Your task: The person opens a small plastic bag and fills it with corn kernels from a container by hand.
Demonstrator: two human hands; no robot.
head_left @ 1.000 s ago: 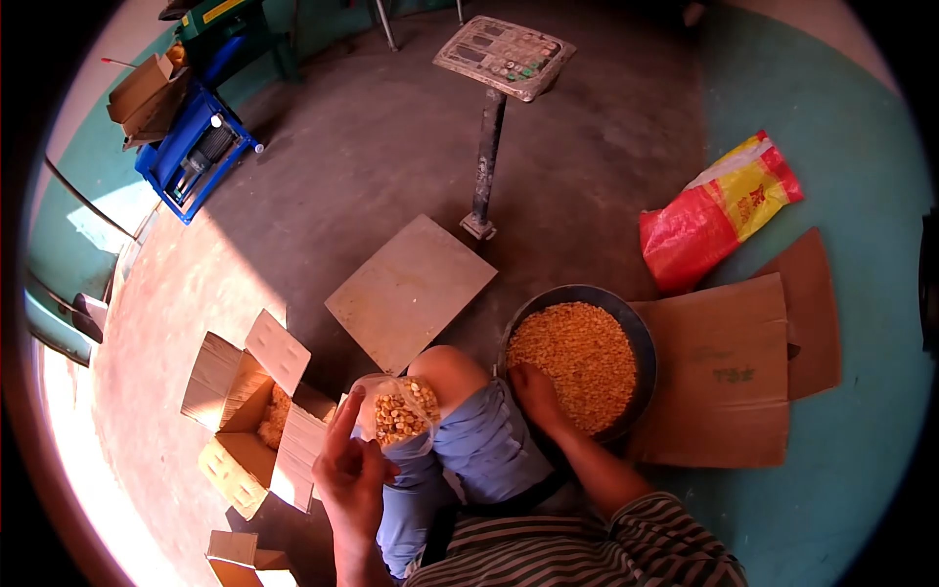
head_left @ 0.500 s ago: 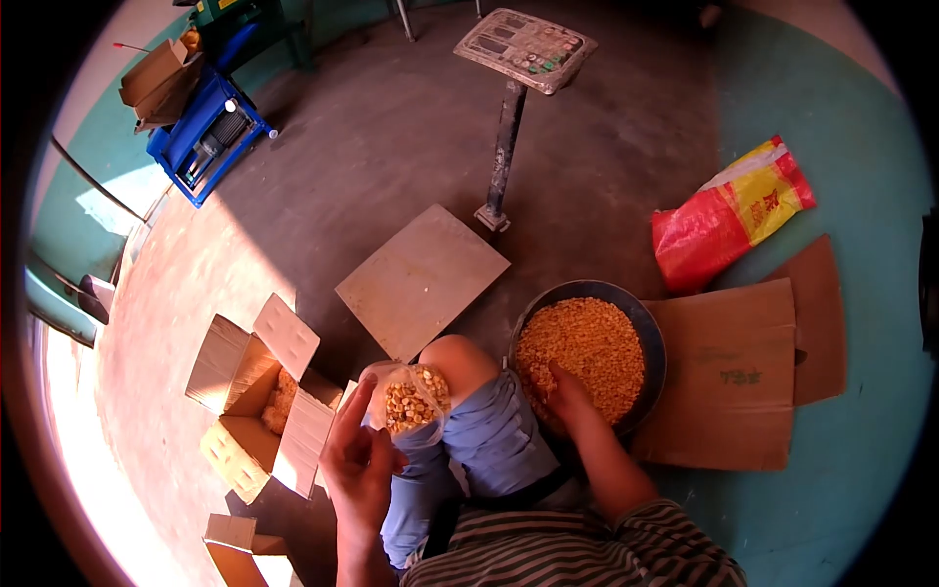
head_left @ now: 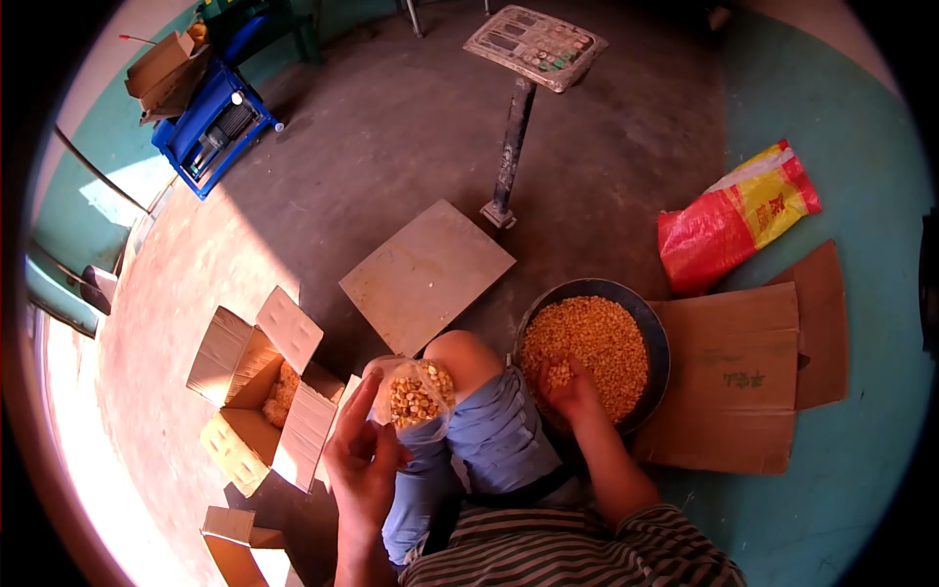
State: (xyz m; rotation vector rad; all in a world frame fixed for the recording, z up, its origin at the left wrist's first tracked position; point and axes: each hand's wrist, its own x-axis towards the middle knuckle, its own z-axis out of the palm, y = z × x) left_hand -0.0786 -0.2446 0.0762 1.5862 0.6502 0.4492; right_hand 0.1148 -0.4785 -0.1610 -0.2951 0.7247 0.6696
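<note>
A clear plastic bag (head_left: pixel 416 396) partly filled with mixed yellow and brown corn kernels is over my knee. At its left edge is my left hand (head_left: pixel 362 465), index finger raised and other fingers curled against the plastic; the exact grip is partly hidden. To the right stands a round dark basin (head_left: pixel 657 382), filled with orange-yellow corn kernels (head_left: pixel 597 338). My right hand (head_left: pixel 575 396) is over its near left part, palm up and cupped around a small heap of kernels.
A platform scale (head_left: pixel 427 277) with a display post (head_left: pixel 511 147) stands ahead. Open cardboard boxes (head_left: pixel 240 450) are at left, flattened cardboard (head_left: pixel 729 377) and a red-yellow sack (head_left: pixel 734 220) at right. A blue machine frame (head_left: pixel 210 147) is at far left.
My right hand has turned palm up and lifted slightly, now showing kernels in it. My left index finger has shifted a little against the bag. The whole view has moved slightly.
</note>
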